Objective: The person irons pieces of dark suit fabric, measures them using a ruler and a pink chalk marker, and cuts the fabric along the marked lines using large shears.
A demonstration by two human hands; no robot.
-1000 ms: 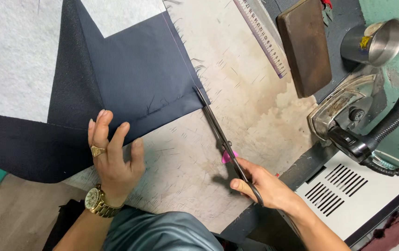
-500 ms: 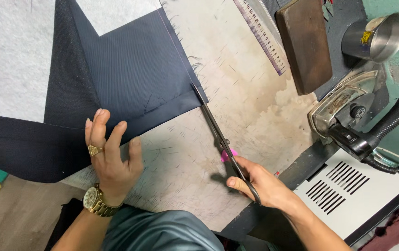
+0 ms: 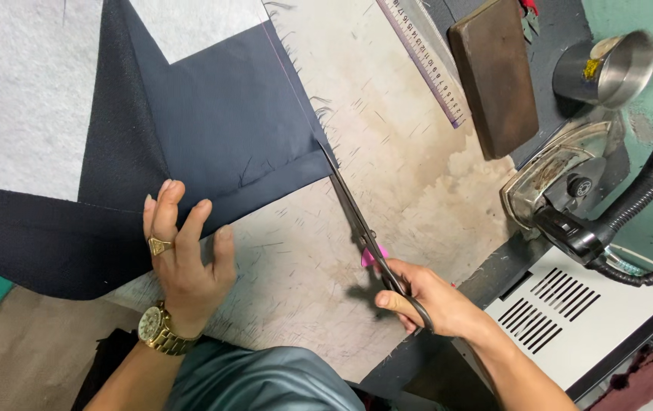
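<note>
A dark navy fabric piece (image 3: 220, 122) with white interfacing panels (image 3: 30, 91) lies spread on a worn, stained work table (image 3: 387, 152). My left hand (image 3: 186, 255), with a gold ring and a gold wristwatch, presses flat on the fabric's lower edge. My right hand (image 3: 425, 301) grips the handles of long black scissors (image 3: 353, 209). The blades point up and left, their tip touching the fabric's right corner, where frayed threads stick out.
A clear ruler (image 3: 422, 61) and a brown rectangular block (image 3: 494, 76) lie at the table's far right. A steam iron (image 3: 570, 190) with a black handle rests beside a metal cup (image 3: 608, 72). A white vented box (image 3: 570, 320) sits lower right.
The scissors and my right hand have edged slightly toward the fabric corner. My left hand stays pressed on the cloth in nearly the same spot.
</note>
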